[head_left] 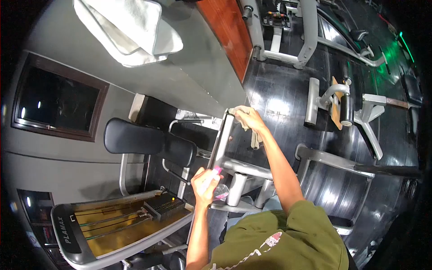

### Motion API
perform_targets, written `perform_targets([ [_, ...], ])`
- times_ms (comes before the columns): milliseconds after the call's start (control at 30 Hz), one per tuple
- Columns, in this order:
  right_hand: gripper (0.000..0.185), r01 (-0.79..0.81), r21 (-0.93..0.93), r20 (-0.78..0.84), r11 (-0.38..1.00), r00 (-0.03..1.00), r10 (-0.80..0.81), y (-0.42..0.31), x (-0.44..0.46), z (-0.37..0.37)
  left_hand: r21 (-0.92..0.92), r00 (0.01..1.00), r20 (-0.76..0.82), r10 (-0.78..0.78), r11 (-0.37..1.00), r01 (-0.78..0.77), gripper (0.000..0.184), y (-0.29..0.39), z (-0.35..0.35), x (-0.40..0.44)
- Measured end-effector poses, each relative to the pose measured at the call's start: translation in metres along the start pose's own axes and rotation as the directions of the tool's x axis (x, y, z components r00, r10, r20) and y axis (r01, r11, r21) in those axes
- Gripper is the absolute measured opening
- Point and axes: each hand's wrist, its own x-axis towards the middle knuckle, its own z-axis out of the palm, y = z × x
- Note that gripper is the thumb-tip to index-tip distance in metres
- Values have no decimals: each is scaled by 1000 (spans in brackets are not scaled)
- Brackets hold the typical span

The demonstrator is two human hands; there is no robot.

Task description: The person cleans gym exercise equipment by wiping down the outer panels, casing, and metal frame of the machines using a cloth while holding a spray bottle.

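Observation:
My left hand is wrapped round the pink and white nozzle of a spray bottle; its clear body, with pink liquid in it, hangs beside the palm. My right hand has a beige cloth in its fingers and presses it against the far end of a silver metal frame. Part of the cloth dangles below the hand. The frame's tube runs between my two hands and joins a crossbar in front of my body.
White towels hang at the upper left. A black padded seat and a weight-stack machine stand to the left. On the right are a roller-pad machine and a curved silver rail on the dark floor.

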Motion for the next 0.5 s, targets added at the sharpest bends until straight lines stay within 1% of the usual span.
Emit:
perform_targets([
  [67, 38, 223, -131, -52, 966, 972, -231, -2, -11, 1, 6, 1000, 7, -7, 1000, 7, 37, -1, 0, 0],
  [133, 37, 216, -131, -87, 968, 970, -229, -1, -28, 10, 11, 1000, 13, -17, 1000, 17, 38, 0, -1, -1],
  [200, 36, 401, 22, -289, 916, 879, -378, 14, -42, 29, -18, 1000, 2, -30, 999, 30, 39, 1, 0, 0],
  [233, 38, 351, 63, -326, 934, 892, -313, 21, -50, 39, -18, 999, 6, -31, 999, 31, 39, 0, 1, 0],
  [267, 41, 286, 154, -347, 946, 912, -220, 26, -59, 48, -11, 1000, 0, -24, 1000, 24, 40, -2, 1, -1],
  [333, 43, 216, 333, -371, 918, 925, -83, 52, -65, 68, -6, 1000, -5, -12, 1000, 12, 40, -3, 1, -2],
  [367, 45, 265, 101, -432, 959, 880, -198, 63, -69, 77, 2, 1000, 16, -26, 1000, 26, 43, -3, 0, -1],
  [400, 44, 275, 209, -423, 939, 891, -166, 93, -63, 90, 10, 998, 38, -41, 999, 41, 47, -2, -1, -1],
  [467, 42, 238, 490, -320, 838, 944, -81, 90, -60, 91, 10, 999, 33, -41, 999, 41, 46, -1, -2, 1],
  [500, 41, 202, 517, -320, 832, 947, -31, 86, -54, 89, 10, 998, 25, -50, 999, 50, 46, -1, -1, -1],
])
